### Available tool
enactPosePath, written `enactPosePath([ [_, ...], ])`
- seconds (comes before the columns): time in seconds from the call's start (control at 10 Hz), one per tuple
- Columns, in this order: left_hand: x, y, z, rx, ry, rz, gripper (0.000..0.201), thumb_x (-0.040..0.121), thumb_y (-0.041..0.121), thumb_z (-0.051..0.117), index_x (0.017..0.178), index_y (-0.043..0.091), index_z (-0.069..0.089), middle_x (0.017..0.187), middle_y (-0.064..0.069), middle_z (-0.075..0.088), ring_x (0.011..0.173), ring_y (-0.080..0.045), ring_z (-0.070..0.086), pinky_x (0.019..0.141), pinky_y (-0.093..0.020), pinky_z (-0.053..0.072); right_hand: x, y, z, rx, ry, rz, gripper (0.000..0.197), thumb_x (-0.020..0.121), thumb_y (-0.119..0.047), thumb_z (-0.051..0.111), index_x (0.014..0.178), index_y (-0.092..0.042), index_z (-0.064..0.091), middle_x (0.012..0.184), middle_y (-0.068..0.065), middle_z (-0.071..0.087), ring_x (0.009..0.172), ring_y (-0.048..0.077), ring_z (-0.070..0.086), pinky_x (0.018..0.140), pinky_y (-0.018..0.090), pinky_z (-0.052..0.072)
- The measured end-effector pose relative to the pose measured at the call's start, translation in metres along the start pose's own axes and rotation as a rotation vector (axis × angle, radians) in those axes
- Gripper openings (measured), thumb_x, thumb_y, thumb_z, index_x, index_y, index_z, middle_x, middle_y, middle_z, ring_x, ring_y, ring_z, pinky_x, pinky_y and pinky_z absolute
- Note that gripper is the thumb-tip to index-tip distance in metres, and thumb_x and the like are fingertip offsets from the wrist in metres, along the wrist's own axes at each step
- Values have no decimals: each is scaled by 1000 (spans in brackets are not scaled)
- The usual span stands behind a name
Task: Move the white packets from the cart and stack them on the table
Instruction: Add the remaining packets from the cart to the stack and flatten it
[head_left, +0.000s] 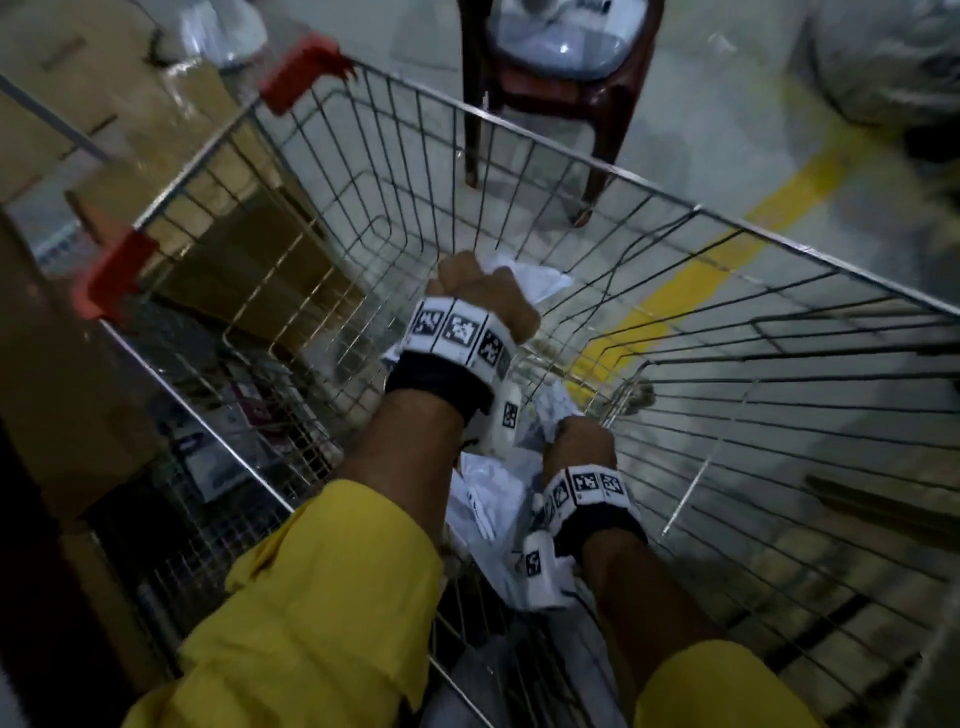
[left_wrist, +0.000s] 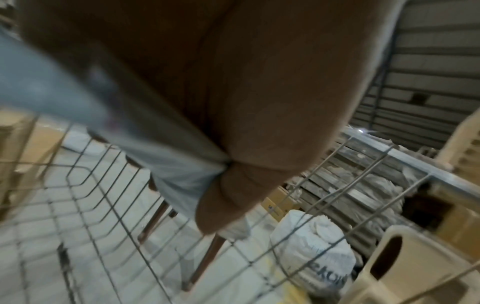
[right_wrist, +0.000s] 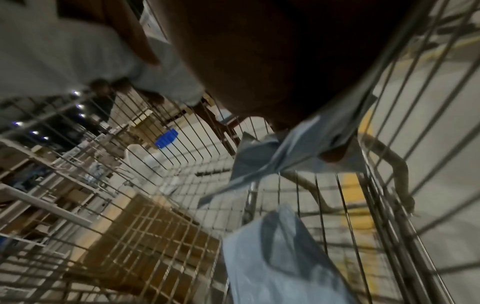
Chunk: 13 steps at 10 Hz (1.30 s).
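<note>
**A:** Item one, cart (head_left: 519, 119): wire basket, both hands inside. What do I hold?

**B:** Left hand (head_left: 480, 296), at 12 o'clock in the basket: fist closed on a crumpled white packet (head_left: 530, 278). The left wrist view confirms pale film bunched in the curled fingers (left_wrist: 233, 197). Right hand (head_left: 579, 441), at 5 o'clock from the left: fingers curled, pinching a second packet (right_wrist: 262, 156) by a fold.

**A:** Stock remaining?

**B:** I see more packets on the basket floor under my forearms, one lying loose below the right hand (right_wrist: 275, 257). Count unclear; the views are blurred.

**A:** Table?

**B:** Not in view. A chair (head_left: 550, 88) stands at 12 o'clock beyond the cart, boxes (head_left: 218, 208) at 10 o'clock.

**A:** Handling note?

**B:** My judgement: the film is slack and slippery, so I lift straight up, clear of the rim wires, before I turn. A pinch on one fold may slip or tear; gathering more film into each fist looks safer. Then lay them flat so the stack sits.
</note>
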<state>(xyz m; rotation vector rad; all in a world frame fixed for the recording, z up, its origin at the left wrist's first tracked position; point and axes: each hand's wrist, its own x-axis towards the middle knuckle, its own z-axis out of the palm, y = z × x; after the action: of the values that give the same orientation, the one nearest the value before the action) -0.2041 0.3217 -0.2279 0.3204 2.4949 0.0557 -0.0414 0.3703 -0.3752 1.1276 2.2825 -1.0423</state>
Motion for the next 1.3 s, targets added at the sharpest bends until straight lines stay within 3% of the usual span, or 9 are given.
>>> enactPosePath([
  [0.1,-30,0,-13,-126,-15,-83,67,83,43,53,146,22,43,155,-20,26,142,-41,23,113,-50,26,-40,-31,-62,-240,-33,-36,32,95,-21,59,123,-11,70,114,14,71,110,30,66,80,31,51],
  [0.2,-62,0,-33,-233,-13,-130,81,62,42,41,138,17,49,146,-22,41,131,-43,38,103,-49,37,-70,-58,-109,-302,-1,-126,28,92,-23,63,112,-8,75,112,13,72,110,29,66,88,33,51],
  [0.3,-113,-3,-65,-380,34,-162,87,57,39,39,139,14,49,143,-22,41,129,-42,41,106,-49,40,-117,-75,-151,-279,84,-241,25,87,-13,65,109,-13,78,111,11,73,110,30,66,93,35,52],
  [0.5,-212,-7,-128,-479,208,-177,85,59,41,36,140,18,49,144,-16,45,132,-38,39,106,-47,33,-218,-82,-225,-136,263,-395,28,82,-3,64,103,-13,80,110,13,74,109,33,65,96,34,52],
  [0.7,-299,-19,-151,-606,332,-104,73,56,45,48,120,13,62,122,-13,57,115,-36,53,83,-37,43,-301,-88,-279,-55,405,-568,24,76,4,61,88,-3,80,95,21,75,97,39,68,90,37,52],
  [0.9,-389,-44,-155,-803,515,-125,44,58,36,56,99,23,56,120,-19,55,113,-40,52,84,-35,42,-358,-110,-306,-20,414,-790,35,81,5,62,109,-7,77,113,17,73,112,33,65,96,28,44],
  [1.0,-429,-65,-148,-867,671,-139,48,46,49,48,88,24,50,113,-24,56,108,-47,53,89,-50,51,-383,-113,-307,-41,354,-899,37,82,7,59,112,-7,76,116,15,72,114,30,64,98,25,40],
  [1.1,-485,-86,-131,-929,836,-175,68,55,46,56,115,15,59,124,-17,58,111,-37,57,89,-47,53,-413,-113,-300,-26,375,-1038,38,80,11,58,107,-7,78,109,15,74,107,30,67,93,23,41],
  [1.3,-589,-144,-69,-1055,982,-385,91,54,49,59,143,32,50,148,-6,47,135,-32,43,110,-43,41,-484,-119,-264,-8,258,-1231,34,82,11,57,104,-4,79,107,17,74,104,31,68,84,14,34],
])
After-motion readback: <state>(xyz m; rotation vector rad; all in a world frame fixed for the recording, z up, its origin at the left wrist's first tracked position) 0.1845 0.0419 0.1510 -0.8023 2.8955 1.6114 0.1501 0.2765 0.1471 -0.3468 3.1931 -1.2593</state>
